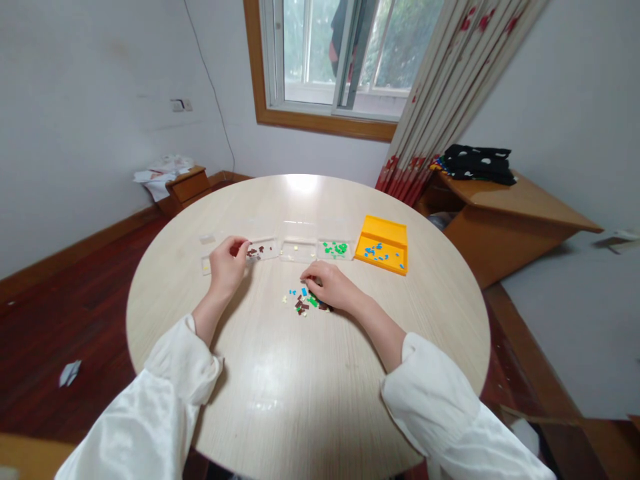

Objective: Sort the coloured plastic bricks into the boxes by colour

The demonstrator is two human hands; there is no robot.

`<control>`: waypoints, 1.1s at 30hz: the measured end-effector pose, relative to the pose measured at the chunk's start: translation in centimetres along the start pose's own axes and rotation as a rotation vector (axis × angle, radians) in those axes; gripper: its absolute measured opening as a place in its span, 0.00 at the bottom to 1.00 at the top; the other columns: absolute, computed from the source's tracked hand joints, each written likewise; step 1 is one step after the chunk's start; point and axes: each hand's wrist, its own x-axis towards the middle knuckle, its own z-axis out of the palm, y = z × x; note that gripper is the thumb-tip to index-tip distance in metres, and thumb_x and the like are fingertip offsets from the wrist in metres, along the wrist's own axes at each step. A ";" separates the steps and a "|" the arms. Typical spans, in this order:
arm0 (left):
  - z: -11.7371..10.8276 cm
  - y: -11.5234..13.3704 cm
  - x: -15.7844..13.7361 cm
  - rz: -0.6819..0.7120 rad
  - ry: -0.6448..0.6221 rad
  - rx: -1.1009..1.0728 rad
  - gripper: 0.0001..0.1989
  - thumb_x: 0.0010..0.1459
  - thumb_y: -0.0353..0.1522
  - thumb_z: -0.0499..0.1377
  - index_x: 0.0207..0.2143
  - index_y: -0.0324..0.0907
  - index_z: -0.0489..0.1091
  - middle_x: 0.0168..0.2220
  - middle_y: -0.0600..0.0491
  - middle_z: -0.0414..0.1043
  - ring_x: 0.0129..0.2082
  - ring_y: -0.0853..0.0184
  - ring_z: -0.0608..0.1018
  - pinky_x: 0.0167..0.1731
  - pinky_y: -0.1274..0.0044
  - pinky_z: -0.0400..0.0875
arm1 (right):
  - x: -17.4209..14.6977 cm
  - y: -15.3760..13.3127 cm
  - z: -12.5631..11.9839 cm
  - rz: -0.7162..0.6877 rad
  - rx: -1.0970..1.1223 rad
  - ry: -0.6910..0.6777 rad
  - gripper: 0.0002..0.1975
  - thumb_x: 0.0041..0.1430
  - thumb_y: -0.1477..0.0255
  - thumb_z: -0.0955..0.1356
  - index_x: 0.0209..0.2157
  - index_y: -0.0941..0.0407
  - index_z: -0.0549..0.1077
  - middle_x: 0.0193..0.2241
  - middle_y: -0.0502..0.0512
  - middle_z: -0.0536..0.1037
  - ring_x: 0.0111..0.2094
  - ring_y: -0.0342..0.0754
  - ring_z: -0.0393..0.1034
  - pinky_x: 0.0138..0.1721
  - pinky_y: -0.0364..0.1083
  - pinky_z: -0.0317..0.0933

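Observation:
My left hand [229, 264] is closed in a pinch at the left end of a clear plastic box with brown pieces [260, 251] in it; what the fingertips hold, if anything, is too small to make out. Over a mixed pile of small building bricks [305, 305], coloured brown, green, blue and cream, is my right hand [325, 283]. Its thumb and fingertips are pressed together, and a tiny dark piece may be between them. Part of the pile is hidden under that hand.
A clear box [299, 251] holds a few cream pieces, another holds green pieces [335, 249], and an open yellow case [383, 263] holds blue ones. A small clear container [205, 265] lies left of my left hand. The round table [280, 400] carries everything.

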 end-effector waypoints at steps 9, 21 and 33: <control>0.2 -1.0 0.0 0.072 -0.121 0.242 0.14 0.50 0.32 0.53 0.34 0.39 0.76 0.35 0.47 0.77 0.32 0.63 0.73 0.38 0.72 0.66 | 0.0 -0.6 -0.1 -0.048 0.037 -0.025 0.11 0.51 0.84 0.64 0.31 0.59 0.75 0.29 0.55 0.75 0.33 0.44 0.67 0.39 0.44 0.61; 0.1 0.6 -0.8 0.171 -0.209 0.175 0.10 0.50 0.33 0.54 0.30 0.40 0.74 0.32 0.49 0.76 0.33 0.64 0.72 0.38 0.73 0.65 | 0.0 -1.2 0.4 -0.142 0.034 -0.073 0.08 0.57 0.81 0.65 0.34 0.59 0.76 0.31 0.56 0.76 0.37 0.45 0.67 0.40 0.45 0.61; 0.3 2.7 -2.6 0.375 -0.888 0.001 0.09 0.50 0.37 0.59 0.26 0.42 0.74 0.27 0.52 0.73 0.30 0.68 0.71 0.35 0.76 0.64 | 0.0 -1.2 0.5 -0.104 -0.018 -0.093 0.04 0.54 0.78 0.68 0.30 0.57 0.77 0.28 0.54 0.75 0.35 0.46 0.65 0.39 0.45 0.58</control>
